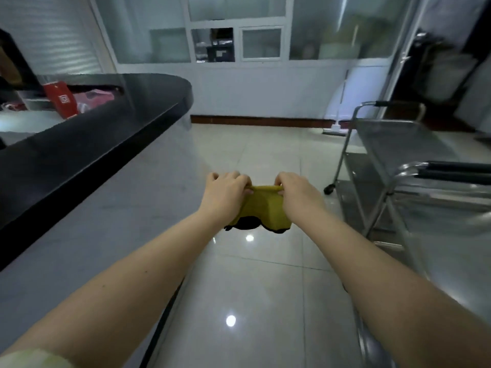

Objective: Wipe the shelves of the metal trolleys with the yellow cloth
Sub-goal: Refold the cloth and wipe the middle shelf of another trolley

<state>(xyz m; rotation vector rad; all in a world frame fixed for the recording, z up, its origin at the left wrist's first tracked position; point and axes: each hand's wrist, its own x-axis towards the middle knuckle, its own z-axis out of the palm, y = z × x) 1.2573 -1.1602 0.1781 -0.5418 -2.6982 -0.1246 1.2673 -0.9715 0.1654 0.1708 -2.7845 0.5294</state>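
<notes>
both hands hold the yellow cloth (pixel 261 205) out over the tiled floor (pixel 265 274), left hand (pixel 225 193) and right hand (pixel 299 193) each pinching its top edge with curled fingers. two metal trolleys (pixel 414 168) stand to the right, a black tabletop (pixel 93 123) to the left.

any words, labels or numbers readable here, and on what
No text reads clearly.
red box: white square mark, too blurred to read.
dark box behind the window: pale label, too blurred to read.
cloth: no print shows.
</notes>
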